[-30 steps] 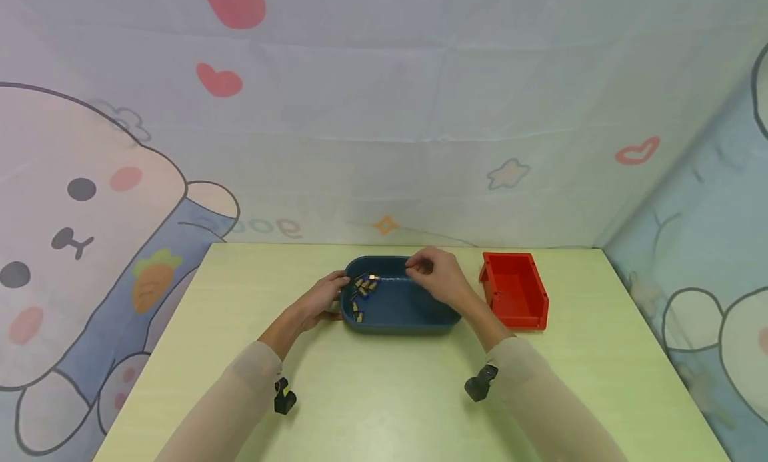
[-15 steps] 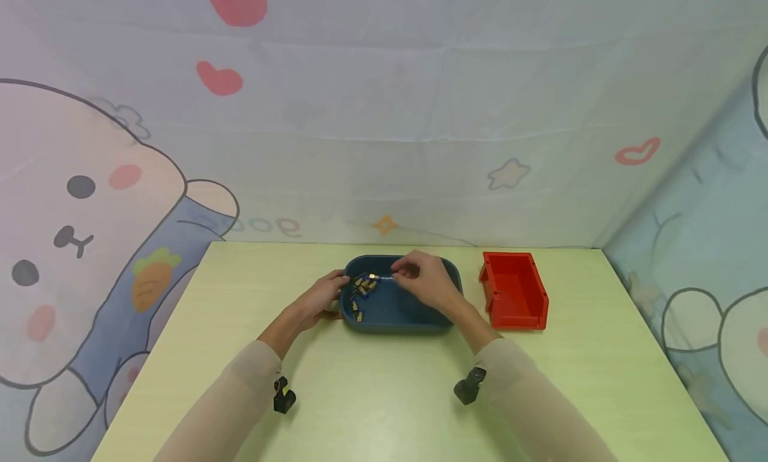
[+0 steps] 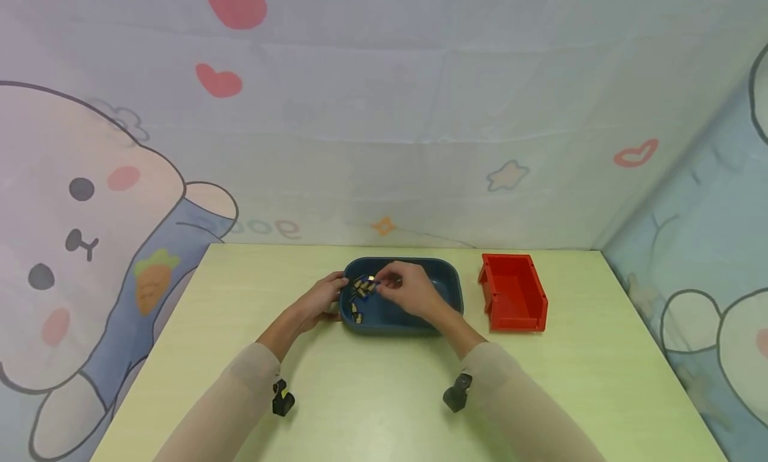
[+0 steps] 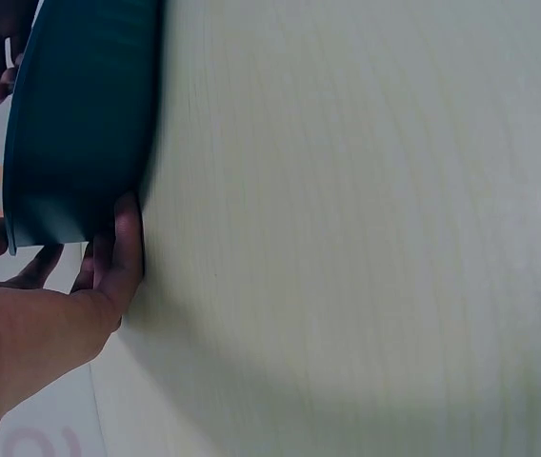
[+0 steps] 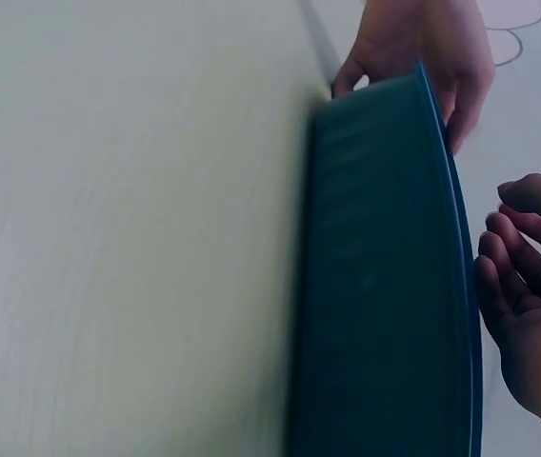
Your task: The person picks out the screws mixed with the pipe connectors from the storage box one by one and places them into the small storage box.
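A dark blue-green oval tray (image 3: 414,325) stands on the table in the head view. Several small brass-and-blue pieces (image 3: 363,287) lie at its left end, too small to name. My left hand (image 3: 318,301) grips the tray's left end; the left wrist view shows fingers against the tray's outer wall (image 4: 85,143) and rim. Over the tray, my right hand (image 3: 411,290) reaches left, its fingertips at the edge of the pieces. In the right wrist view the right hand's fingers (image 5: 513,262) are loosely bent above the rim, with no piece visible between them.
To the right of the tray stands a red open-fronted bin (image 3: 515,292), with nothing visible inside. Both stand near the back of the pale yellow table (image 3: 372,395). Behind the table hangs a printed cloth (image 3: 360,115).
My right hand has moved left across the tray, from its right half to the small pieces, and slightly lower. The left hand and the tray have stayed in place.
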Demonstrator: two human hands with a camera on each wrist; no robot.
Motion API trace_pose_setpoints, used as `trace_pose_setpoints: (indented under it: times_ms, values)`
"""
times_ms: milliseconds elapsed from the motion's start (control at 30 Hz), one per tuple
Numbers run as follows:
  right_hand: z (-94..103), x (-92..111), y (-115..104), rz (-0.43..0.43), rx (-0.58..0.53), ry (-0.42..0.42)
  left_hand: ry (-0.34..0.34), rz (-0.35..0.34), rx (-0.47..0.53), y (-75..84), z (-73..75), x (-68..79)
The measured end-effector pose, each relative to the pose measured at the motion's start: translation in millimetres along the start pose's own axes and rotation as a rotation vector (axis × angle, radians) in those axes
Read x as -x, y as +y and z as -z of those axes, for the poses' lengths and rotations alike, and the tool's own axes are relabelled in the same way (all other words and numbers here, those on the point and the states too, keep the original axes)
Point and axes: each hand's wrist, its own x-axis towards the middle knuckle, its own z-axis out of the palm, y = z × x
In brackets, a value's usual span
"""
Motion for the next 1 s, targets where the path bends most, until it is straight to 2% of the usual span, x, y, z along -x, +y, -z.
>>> trace_pose_setpoints:
  times_ms: [433,633,1000]
  values:
    - [-17.2,-4,1,0.021,-0.016,0.013,0.0,-0.001,-0.01,-0.6,0.7,-0.4]
    - [-22.8,-4,3,0.005,-0.027,0.028,0.002,0.003,-0.01,0.0,0.0,-0.7]
    - [-32.9,-7,1,-0.026,-0.087,0.005,0.007,-0.005,-0.016,1.1,-0.3,0.4]
